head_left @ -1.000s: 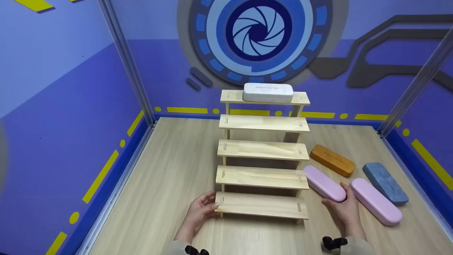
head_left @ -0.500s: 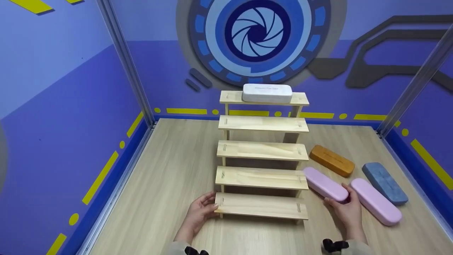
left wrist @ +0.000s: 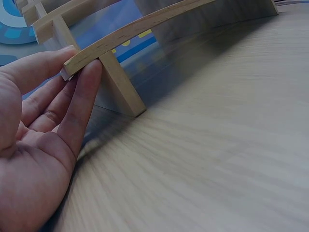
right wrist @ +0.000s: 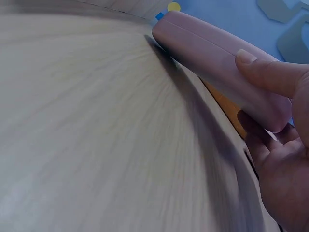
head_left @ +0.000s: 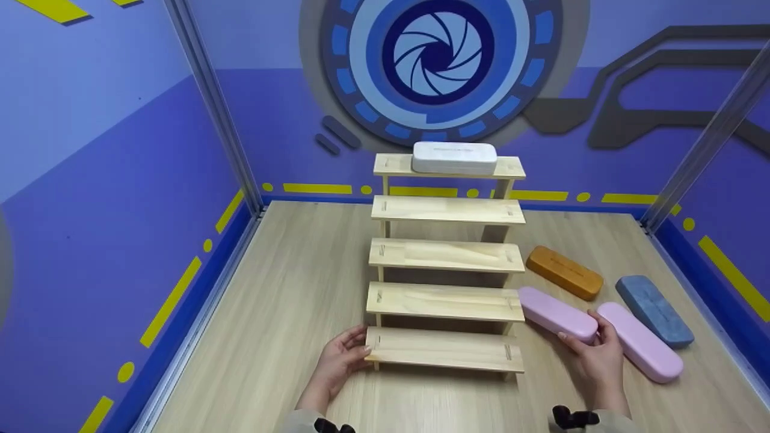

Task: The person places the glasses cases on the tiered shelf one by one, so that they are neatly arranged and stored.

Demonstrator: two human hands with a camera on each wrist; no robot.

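My left hand (head_left: 335,362) pinches the left end of the lowest board of a stepped wooden display rack (head_left: 445,349). In the left wrist view the thumb lies on top of the board (left wrist: 120,39), the fingers under it. On the right, my right hand (head_left: 603,364) grips the near end of a pink glasses case (head_left: 556,314). Its far end is right at the rack's second board from the bottom. The right wrist view shows the thumb on one side of the pink glasses case (right wrist: 212,58), fingers on the other, and a shadow on the table below.
A second pink glasses case (head_left: 640,343) lies close to the right hand. Beyond are a brown case (head_left: 565,272) and a blue case (head_left: 656,311). A white case (head_left: 454,157) rests on the rack's top board. Patterned walls (head_left: 271,120) enclose the table (head_left: 271,288).
My right hand has moved slightly right, and the pink glasses case in it has shifted the same way and turned a little. The left hand stays at the rack.
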